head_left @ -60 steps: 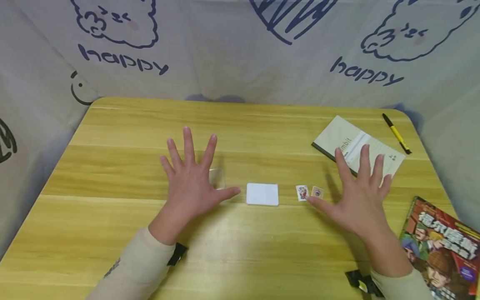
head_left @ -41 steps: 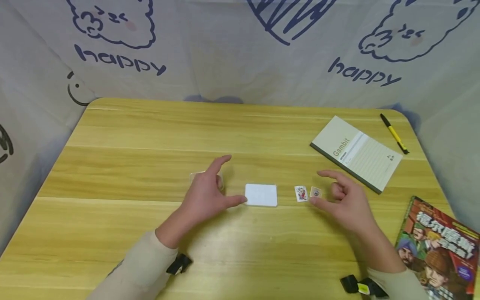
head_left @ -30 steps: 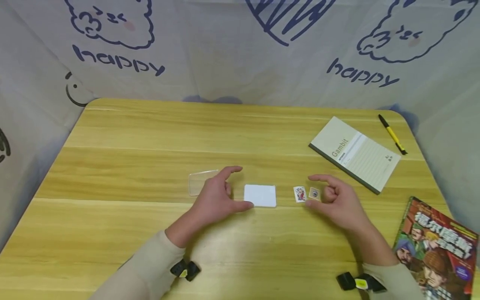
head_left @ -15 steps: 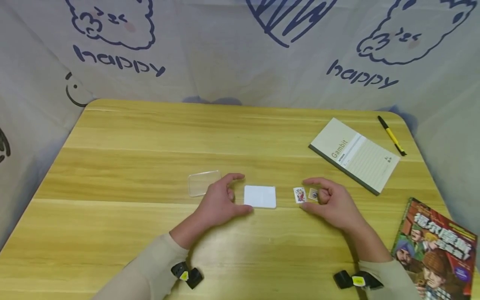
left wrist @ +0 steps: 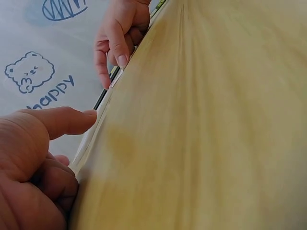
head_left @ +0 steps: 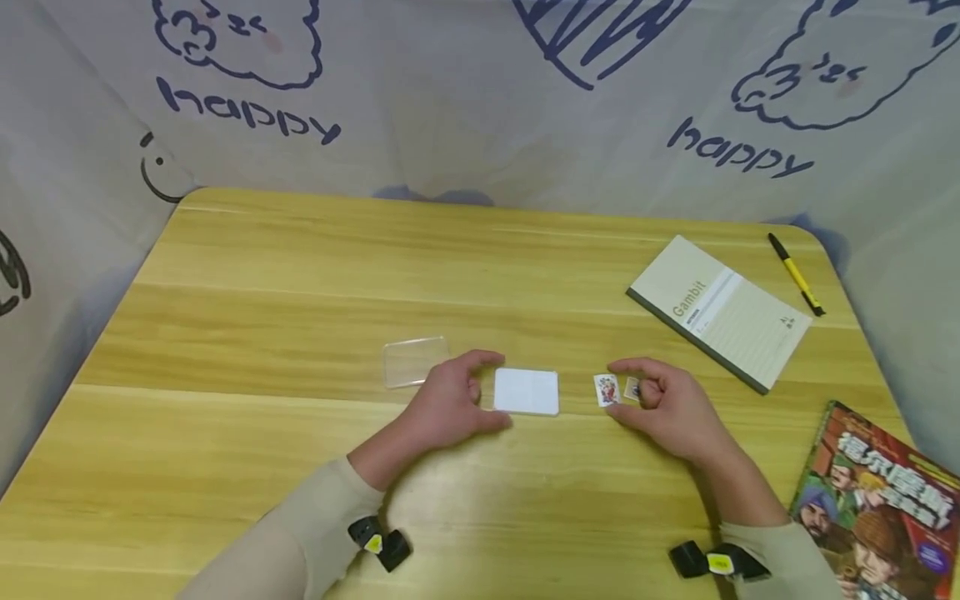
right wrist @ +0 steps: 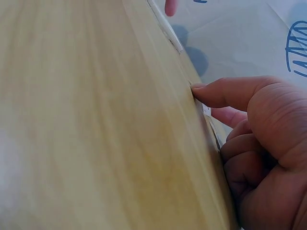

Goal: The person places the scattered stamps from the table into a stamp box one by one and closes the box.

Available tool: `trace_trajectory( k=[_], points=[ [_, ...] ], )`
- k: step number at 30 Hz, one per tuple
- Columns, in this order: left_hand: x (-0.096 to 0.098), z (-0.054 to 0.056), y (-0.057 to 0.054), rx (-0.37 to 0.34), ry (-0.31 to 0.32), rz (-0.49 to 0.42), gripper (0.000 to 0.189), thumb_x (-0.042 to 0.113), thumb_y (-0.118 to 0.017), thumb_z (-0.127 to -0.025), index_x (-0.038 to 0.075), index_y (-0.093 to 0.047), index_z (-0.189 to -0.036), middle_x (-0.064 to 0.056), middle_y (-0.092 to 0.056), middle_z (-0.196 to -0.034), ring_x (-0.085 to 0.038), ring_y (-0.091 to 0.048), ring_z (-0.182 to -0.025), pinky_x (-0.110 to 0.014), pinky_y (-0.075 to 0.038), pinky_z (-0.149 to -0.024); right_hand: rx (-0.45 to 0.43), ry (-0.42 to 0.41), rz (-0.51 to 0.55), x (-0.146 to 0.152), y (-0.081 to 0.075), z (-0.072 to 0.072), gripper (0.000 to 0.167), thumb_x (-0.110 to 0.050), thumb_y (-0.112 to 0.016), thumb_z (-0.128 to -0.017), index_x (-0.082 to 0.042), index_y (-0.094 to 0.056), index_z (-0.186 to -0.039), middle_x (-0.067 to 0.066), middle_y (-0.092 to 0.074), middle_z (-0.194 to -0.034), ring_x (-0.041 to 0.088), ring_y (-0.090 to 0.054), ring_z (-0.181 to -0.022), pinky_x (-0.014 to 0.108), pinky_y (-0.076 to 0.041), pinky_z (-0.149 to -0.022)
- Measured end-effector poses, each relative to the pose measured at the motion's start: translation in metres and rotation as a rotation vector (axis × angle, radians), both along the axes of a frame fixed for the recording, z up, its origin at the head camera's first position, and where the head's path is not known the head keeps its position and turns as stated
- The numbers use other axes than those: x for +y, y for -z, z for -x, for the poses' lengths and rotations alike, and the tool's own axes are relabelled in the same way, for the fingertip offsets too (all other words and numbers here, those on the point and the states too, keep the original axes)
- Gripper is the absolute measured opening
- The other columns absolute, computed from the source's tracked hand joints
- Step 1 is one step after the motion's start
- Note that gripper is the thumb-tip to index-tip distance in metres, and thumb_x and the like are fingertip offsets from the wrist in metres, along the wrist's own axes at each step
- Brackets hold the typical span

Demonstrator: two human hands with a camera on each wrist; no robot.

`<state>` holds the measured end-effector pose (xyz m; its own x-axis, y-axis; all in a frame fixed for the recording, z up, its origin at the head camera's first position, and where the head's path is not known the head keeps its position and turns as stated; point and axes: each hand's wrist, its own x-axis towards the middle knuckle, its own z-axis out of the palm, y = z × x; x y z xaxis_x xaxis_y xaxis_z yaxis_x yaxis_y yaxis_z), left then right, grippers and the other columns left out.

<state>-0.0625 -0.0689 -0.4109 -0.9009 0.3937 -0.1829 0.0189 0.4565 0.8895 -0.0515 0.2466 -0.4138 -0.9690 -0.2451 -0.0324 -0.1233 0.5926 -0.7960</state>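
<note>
My left hand point(head_left: 448, 402) is at the left end of a flat white rectangle point(head_left: 526, 392), which looks like a stack of blank cards. Its thumb and forefinger are spread along the near and far edges, the other fingers curled under. My right hand point(head_left: 673, 408) has its thumb and forefinger at the near and far edges of a small picture card point(head_left: 607, 390); no firm pinch shows. A second small square point(head_left: 632, 388) lies under that hand, partly hidden. In the right wrist view, the right thumb point(right wrist: 216, 92) reaches down to the tabletop.
A clear plastic tray or lid point(head_left: 412, 363) lies behind my left hand, partly covered. At the back right are a notebook point(head_left: 723, 312) and a yellow-black pen point(head_left: 797, 273). An illustrated comic-style box or book point(head_left: 877, 500) lies at the front right of the wooden table point(head_left: 300, 267).
Both hands went from wide-spread fingers above the table down to thumb and forefinger set around the white rectangle and the picture card. The things on the table stayed put.
</note>
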Motion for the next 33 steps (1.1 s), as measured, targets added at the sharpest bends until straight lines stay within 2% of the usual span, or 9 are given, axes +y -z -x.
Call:
trace_trajectory(
  k=[15, 22, 28, 33],
  points=[
    [0.0038, 0.0055, -0.0007, 0.008, 0.033, 0.084, 0.073, 0.01, -0.088, -0.073, 0.003, -0.054, -0.137, 0.002, -0.045, -0.064, -0.01, -0.039, -0.053, -0.026, -0.037, -0.049, 0.004, -0.002, -0.015, 0.0012, 0.0024, 0.0007, 0.039, -0.02, -0.086, -0.081, -0.012, -0.071, -0.117, -0.007, -0.024, -0.058, 0.007, -0.024, -0.052, 0.028, -0.038, -0.065],
    [0.0041, 0.0055, -0.0008, 0.014, 0.025, 0.083, 0.069, 0.009, -0.087, -0.074, 0.001, -0.055, -0.135, 0.002, -0.045, -0.064, -0.01, -0.039, -0.053, -0.026, -0.037, -0.05, 0.003, 0.012, -0.015, 0.0011, 0.0031, -0.0002, 0.036, -0.021, -0.086, -0.081, -0.011, -0.072, -0.113, -0.007, -0.024, -0.057, 0.007, -0.023, -0.053, 0.027, -0.038, -0.066],
    [0.0042, 0.0047, -0.0012, -0.011, 0.012, 0.072, 0.07, 0.008, -0.088, -0.073, 0.002, -0.055, -0.135, 0.001, -0.046, -0.065, -0.01, -0.039, -0.054, -0.025, -0.037, -0.049, 0.014, 0.03, -0.002, 0.0007, 0.0018, -0.0018, 0.037, -0.022, -0.086, -0.081, -0.012, -0.072, -0.113, -0.007, -0.025, -0.057, 0.008, -0.024, -0.052, 0.028, -0.038, -0.063],
    [0.005, 0.0044, -0.0009, -0.014, 0.009, 0.074, 0.07, 0.008, -0.088, -0.073, 0.003, -0.055, -0.134, 0.001, -0.047, -0.065, -0.01, -0.04, -0.054, -0.026, -0.038, -0.049, 0.013, 0.047, 0.035, -0.0008, 0.0008, -0.0036, 0.037, -0.023, -0.087, -0.08, -0.011, -0.072, -0.112, -0.006, -0.025, -0.058, 0.01, -0.025, -0.052, 0.028, -0.036, -0.06]
  ],
)
